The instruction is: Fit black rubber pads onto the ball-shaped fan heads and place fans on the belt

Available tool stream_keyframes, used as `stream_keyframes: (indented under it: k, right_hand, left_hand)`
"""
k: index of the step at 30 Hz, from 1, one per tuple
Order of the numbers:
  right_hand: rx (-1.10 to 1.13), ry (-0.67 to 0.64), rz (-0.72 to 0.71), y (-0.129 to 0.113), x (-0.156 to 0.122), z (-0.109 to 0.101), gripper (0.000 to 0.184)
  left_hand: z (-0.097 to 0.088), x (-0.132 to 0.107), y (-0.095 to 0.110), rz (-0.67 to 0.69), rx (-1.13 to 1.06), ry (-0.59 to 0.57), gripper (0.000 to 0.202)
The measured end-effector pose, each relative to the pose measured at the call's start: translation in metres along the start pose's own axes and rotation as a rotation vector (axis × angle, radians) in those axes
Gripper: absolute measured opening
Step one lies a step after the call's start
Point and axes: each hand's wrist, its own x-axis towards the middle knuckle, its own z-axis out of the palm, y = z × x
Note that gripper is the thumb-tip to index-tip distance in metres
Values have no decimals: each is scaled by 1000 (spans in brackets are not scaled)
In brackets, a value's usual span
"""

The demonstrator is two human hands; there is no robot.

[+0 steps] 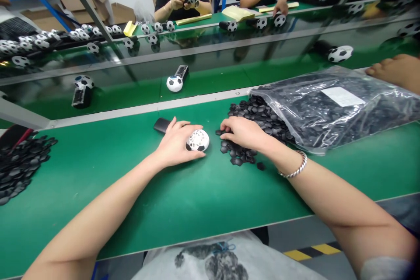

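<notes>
My left hand is wrapped round a white soccer-ball-shaped piece, which has open gaps in its shell and a few black patches. A black handle sticks out behind my fingers, partly hidden by the hand. To the right, my right hand pinches a small black pentagon piece at the edge of a loose pile of black pentagon pieces. More of them spill from the mouth of a clear plastic bag beside that hand.
Another heap of black pieces lies at the left. Beyond the metal rail, a green conveyor carries ball-headed items with black handles. Across it, two people work with similar items. Another person's hand rests near the bag.
</notes>
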Motion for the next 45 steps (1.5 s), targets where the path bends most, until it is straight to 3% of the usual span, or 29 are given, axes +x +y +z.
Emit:
stream_keyframes:
  k: [3,6,9,12,16,20,23,30,36,45]
  right_hand:
    - [16,-24,-20,-1,0,3,6]
    - [-52,2,-66,-5,-2,2,4]
    - [-185,51,-156,-7,-5,1,11]
    - [-221,162,-200,-6,-5,1,14]
    - [107,267,-259,-7,-4,2,9]
    - [622,103,-297,-17,-9,3,9]
    - [774,8,-318,-24,-14,3,5]
    - [813,44,-429,-26,-9,11,4]
    - [883,112,-426,-29,-3,25,3]
    - [967,144,-400,-31,0,30,8]
  left_hand:
    - [-3,-3,9,-34,-14,-105,71]
    - [3,-6,17,-125,-76,-66,72]
    - [11,-5,15,-49,-157,0,60]
    - [11,-3,6,48,-206,-23,52]
    - [5,-3,-3,42,-247,-48,52]
    - [3,-2,-5,88,-254,-58,52]
    - [3,-1,-6,108,-251,-73,53]
    - [6,1,-8,150,-285,-33,52]
    - [13,6,-6,243,-347,105,42]
    - [15,5,-7,244,-363,139,35]
